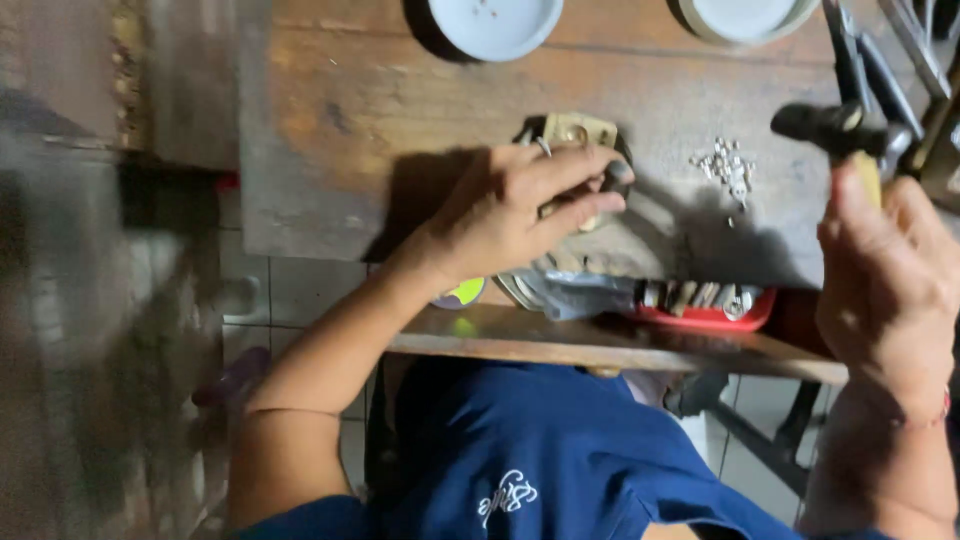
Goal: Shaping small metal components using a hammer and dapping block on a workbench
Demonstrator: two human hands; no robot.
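My left hand [520,205] rests on the worn wooden workbench [380,120], fingers pinched around a small metal piece that sits on a tan block [583,130]. My right hand [885,280] is raised at the right, closed around the pale wooden handle of a hammer [835,128] whose dark head hangs above the bench. A small pile of shiny metal rivets [727,165] lies on the wood between the two hands.
Two round white dishes [495,22] [745,15] stand at the bench's far edge. Dark metal tools [870,55] lie at the top right. On a lower shelf sit a red tray [715,312] with small parts and crumpled plastic [575,295].
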